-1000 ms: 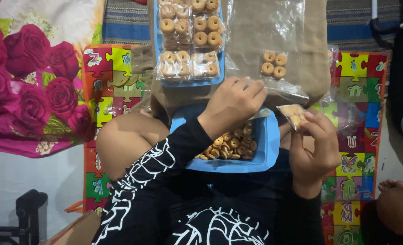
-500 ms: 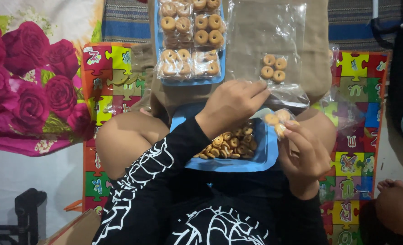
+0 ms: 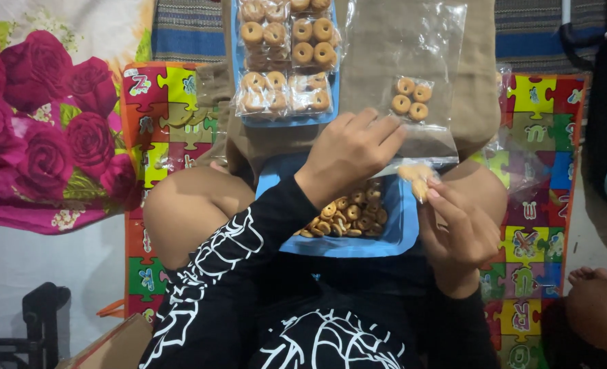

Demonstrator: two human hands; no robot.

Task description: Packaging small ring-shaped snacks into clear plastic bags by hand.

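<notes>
Pinching the clear bag's (image 3: pixel 413 82) open edge, the left hand (image 3: pixel 350 152) steadies it while right hand (image 3: pixel 457 229) fingers grasp ring cookies (image 3: pixel 415 176).

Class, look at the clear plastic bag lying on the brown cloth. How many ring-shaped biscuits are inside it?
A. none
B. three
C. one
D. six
B: three round ring-shaped biscuits sit together inside the clear plastic bag, above the left hand that holds its lower edge.
</notes>
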